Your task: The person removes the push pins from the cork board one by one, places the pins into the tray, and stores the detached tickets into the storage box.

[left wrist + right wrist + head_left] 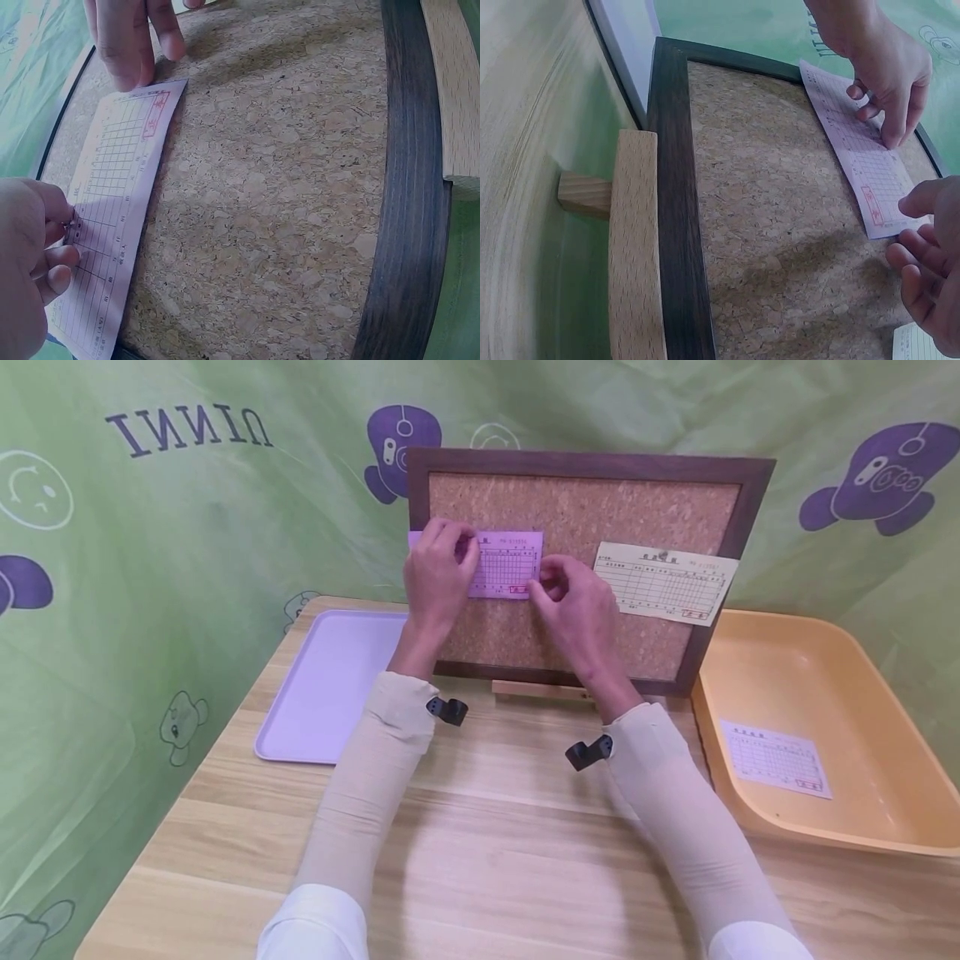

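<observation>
A pink printed slip lies against the cork board, toward its left side. My left hand is at the slip's upper edge, its thumb and fingertips pinching a small metallic pin. Mostly hidden by those fingers, the pin overlaps the paper in the left wrist view. At the slip's right end, my right hand touches the edge with its thumb, the other fingers loosely bent beside it over the cork. A pale yellow slip hangs on the board's right side, with a pin near its top.
The board's dark frame leans upright on a wooden stand. To the left lies a lilac tray, partly behind my left arm. At right, an orange tray holds another printed slip. A green patterned cloth hangs behind.
</observation>
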A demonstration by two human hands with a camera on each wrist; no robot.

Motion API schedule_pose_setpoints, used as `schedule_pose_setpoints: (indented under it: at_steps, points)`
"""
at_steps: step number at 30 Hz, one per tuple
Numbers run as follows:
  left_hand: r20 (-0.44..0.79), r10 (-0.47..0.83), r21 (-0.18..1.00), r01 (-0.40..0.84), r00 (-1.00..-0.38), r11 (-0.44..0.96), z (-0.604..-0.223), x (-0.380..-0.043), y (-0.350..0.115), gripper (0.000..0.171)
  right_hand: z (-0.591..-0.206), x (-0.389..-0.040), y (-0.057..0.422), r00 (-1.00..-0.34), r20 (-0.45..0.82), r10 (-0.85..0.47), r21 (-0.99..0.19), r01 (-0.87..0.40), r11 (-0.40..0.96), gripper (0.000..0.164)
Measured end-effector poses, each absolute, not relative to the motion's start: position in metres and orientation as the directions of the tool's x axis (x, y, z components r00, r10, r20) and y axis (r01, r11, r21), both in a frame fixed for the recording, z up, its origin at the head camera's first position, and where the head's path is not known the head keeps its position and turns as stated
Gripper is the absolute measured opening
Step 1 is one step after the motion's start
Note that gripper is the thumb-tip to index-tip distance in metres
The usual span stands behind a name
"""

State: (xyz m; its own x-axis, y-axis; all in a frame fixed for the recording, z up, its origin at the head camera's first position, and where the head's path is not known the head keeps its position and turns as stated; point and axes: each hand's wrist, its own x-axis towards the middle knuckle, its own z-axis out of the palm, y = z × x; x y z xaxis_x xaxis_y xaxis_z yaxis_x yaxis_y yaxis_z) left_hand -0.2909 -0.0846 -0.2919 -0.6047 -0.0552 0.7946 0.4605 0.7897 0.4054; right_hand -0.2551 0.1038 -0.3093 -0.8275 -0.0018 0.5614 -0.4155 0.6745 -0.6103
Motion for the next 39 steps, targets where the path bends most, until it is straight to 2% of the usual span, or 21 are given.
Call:
schedule_pose_setpoints:
  at_steps: [10, 20, 29, 35, 39]
  points:
    - [0.786, -0.048, 0.405, 0.455, -0.616, 0.793, -0.291, -0.29, -0.085, 0.017, -0.308, -0.256, 0.1, -0.846, 0.533, 0.016, -0.677, -0.416, 0.607, 0.031]
    - [0.777, -0.038, 0.403, 0.45, -0.628, 0.797, -0.29, -0.289, -0.086, 0.018, -0.308, -0.257, 0.094, -0.864, 0.504, -0.017, -0.685, -0.411, 0.602, 0.05]
    - [0.773, -0.024, 0.398, 0.456, -0.633, 0.796, -0.289, -0.29, -0.087, 0.018, -0.307, -0.257, 0.09, -0.858, 0.51, -0.061, -0.649, -0.431, 0.627, 0.049]
    - [0.754, -0.033, 0.417, 0.439, -0.656, 0.796, -0.287, -0.289, -0.087, 0.018, -0.307, -0.254, 0.086, -0.884, 0.456, -0.103, -0.648, -0.409, 0.642, 0.053]
    - [0.735, -0.038, 0.433, 0.425, -0.677, 0.795, -0.285, -0.288, -0.087, 0.018, -0.305, -0.25, 0.085, -0.902, 0.413, -0.125, -0.687, -0.399, 0.608, 0.05]
